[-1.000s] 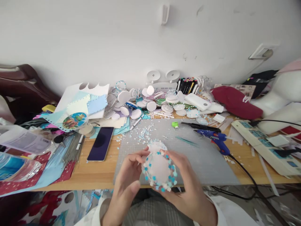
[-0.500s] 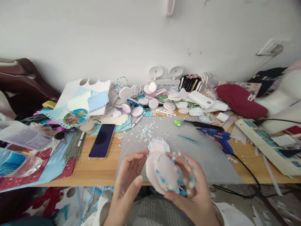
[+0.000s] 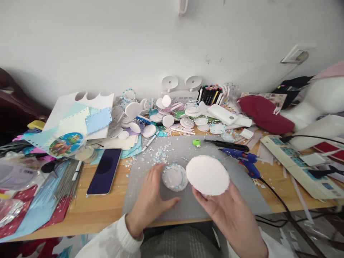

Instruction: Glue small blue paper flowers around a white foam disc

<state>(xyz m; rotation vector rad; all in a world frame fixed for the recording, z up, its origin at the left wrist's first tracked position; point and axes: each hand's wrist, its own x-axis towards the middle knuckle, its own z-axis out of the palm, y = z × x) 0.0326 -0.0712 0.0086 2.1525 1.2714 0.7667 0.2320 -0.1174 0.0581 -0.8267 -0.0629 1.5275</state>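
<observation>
My right hand (image 3: 225, 211) holds a round white disc (image 3: 207, 175) above the grey mat, its plain flat face turned up towards me. The fingers are beneath it and grip its lower edge. My left hand (image 3: 153, 197) is open, thumb and fingers apart, at the left side of a second white disc (image 3: 173, 176) lying on the mat. That disc has a raised ring dotted with blue and white bits. Whether my left fingertips touch its rim I cannot tell. The underside of the held disc is hidden.
A blue glue gun (image 3: 239, 156) and a black cutter (image 3: 225, 145) lie on the mat's right side, beyond them a power strip (image 3: 298, 161). Blue and white bits (image 3: 158, 154) are scattered behind my left hand. A phone (image 3: 104, 172) lies left; piled discs (image 3: 168, 120) line the back.
My right hand has moved right and turned the disc, so its dotted ring is out of sight. My left hand has moved away from it, down beside the disc on the mat.
</observation>
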